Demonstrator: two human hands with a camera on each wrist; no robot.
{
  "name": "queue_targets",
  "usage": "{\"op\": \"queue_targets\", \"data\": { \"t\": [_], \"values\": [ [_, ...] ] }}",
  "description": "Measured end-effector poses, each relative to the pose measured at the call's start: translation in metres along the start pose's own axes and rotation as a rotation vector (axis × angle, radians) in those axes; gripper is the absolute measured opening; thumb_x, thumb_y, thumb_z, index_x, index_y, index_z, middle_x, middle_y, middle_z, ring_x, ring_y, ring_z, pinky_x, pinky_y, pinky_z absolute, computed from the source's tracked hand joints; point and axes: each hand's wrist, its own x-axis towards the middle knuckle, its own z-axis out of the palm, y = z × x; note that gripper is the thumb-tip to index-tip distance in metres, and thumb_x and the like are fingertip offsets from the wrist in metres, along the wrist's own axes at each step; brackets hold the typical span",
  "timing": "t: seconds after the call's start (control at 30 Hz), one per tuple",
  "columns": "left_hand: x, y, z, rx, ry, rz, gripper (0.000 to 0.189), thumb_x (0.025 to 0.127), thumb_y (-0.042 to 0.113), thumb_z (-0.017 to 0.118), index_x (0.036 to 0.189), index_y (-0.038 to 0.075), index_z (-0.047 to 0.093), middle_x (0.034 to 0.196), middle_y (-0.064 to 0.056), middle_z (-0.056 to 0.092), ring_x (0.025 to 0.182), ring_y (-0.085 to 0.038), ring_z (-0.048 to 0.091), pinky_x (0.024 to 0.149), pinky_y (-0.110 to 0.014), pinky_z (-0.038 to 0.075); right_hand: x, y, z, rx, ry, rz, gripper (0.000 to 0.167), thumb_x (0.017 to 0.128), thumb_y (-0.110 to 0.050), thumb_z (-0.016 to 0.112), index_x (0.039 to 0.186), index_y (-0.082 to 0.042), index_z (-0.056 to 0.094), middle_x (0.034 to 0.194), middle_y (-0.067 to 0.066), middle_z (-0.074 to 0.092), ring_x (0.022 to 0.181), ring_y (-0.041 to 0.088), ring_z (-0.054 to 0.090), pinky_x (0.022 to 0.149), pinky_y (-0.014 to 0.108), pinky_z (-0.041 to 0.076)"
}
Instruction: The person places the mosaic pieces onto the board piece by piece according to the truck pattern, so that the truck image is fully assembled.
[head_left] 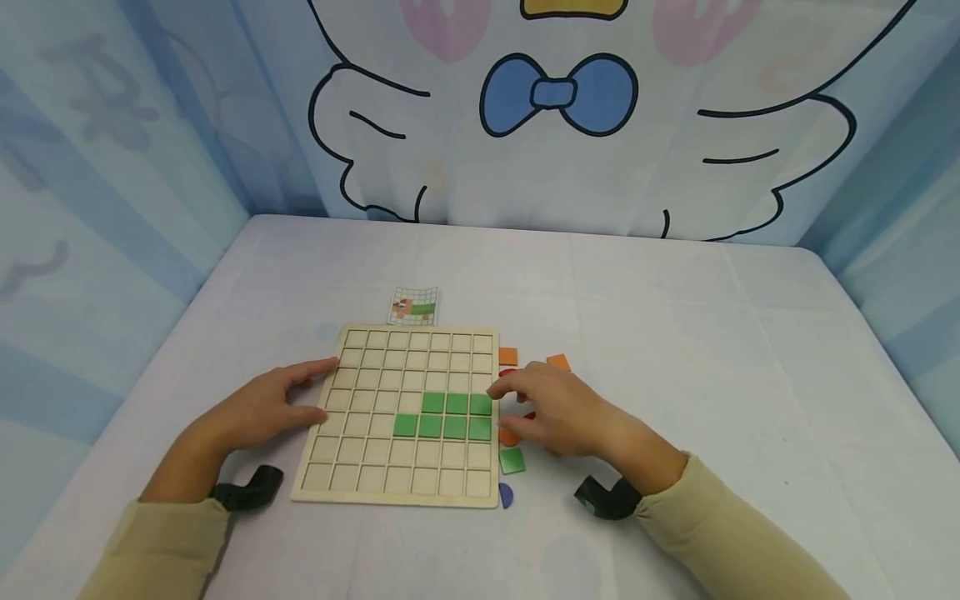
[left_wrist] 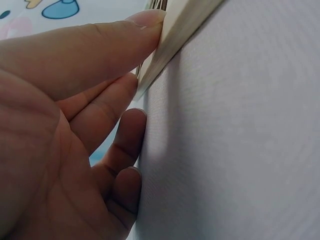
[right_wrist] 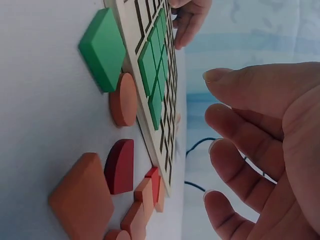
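A wooden grid board (head_left: 393, 502) lies on the table, with several green square tiles (head_left: 455, 404) set in two adjoining rows toward its right side. My left hand (head_left: 258, 408) touches the board's left edge with thumb and fingertips, the fingers spread along it. Over the right edge hovers my right hand (head_left: 558, 408), thumb and forefinger apart and nothing between them. In the right wrist view, its fingers (right_wrist: 245, 170) are loosely bent and empty. Beside the board lie a loose green tile (right_wrist: 102, 50), an orange disc (right_wrist: 124, 100) and a dark red curved piece (right_wrist: 120, 167).
A small picture card (head_left: 413, 307) with a grid pattern lies behind the board. Orange squares (head_left: 508, 357) and other pieces are scattered along the right edge, partly hidden by the right hand. A purple half-disc (head_left: 507, 496) sits at the near right corner. Printed curtains (head_left: 555, 167) surround the table.
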Motion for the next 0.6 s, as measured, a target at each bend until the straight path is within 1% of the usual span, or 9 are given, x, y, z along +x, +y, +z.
{"op": "queue_targets", "data": {
  "t": [0.17,0.3,0.43,0.5,0.6],
  "values": [
    [0.000,-0.001,-0.001,-0.006,-0.006,0.012,0.076,0.088,0.028,0.077,0.152,0.006,0.043,0.151,-0.029,0.039,0.134,-0.049,0.040,0.107,-0.064,0.032,-0.007,0.002,0.004,-0.003,-0.008,-0.028,0.028,0.092,-0.020,0.073,0.118,-0.009,0.070,0.112,-0.002,0.068,0.094,0.016,0.060,0.083,0.033,0.051],
    [0.000,-0.001,-0.001,-0.007,-0.008,0.016,0.076,0.088,0.028,0.076,0.152,0.006,0.042,0.151,-0.029,0.038,0.135,-0.049,0.039,0.107,-0.064,0.031,-0.011,0.005,0.007,-0.010,-0.001,-0.062,0.026,0.092,-0.021,0.074,0.115,-0.010,0.071,0.107,-0.003,0.068,0.091,0.014,0.058,0.081,0.031,0.050],
    [0.000,-0.001,-0.001,-0.007,-0.009,0.015,0.076,0.088,0.028,0.076,0.152,0.005,0.042,0.152,-0.029,0.038,0.135,-0.050,0.039,0.107,-0.064,0.031,-0.015,0.008,0.009,-0.005,-0.002,-0.085,0.021,0.091,-0.016,0.073,0.111,-0.010,0.072,0.099,-0.005,0.066,0.086,0.012,0.056,0.078,0.029,0.050],
    [0.000,0.000,-0.001,-0.007,-0.009,0.018,0.076,0.088,0.028,0.076,0.152,0.005,0.042,0.151,-0.029,0.038,0.135,-0.050,0.039,0.107,-0.064,0.031,-0.017,0.009,0.011,0.006,-0.008,-0.097,0.018,0.090,-0.013,0.072,0.108,-0.011,0.073,0.092,-0.007,0.063,0.083,0.011,0.053,0.075,0.027,0.048],
    [0.000,0.000,-0.001,-0.002,-0.006,0.024,0.075,0.088,0.027,0.076,0.152,0.005,0.042,0.151,-0.029,0.039,0.134,-0.049,0.039,0.107,-0.064,0.031,-0.020,0.012,0.013,0.024,-0.018,-0.112,0.017,0.087,-0.011,0.072,0.105,-0.012,0.073,0.088,-0.010,0.060,0.082,0.009,0.050,0.074,0.026,0.047]
  ]
}}
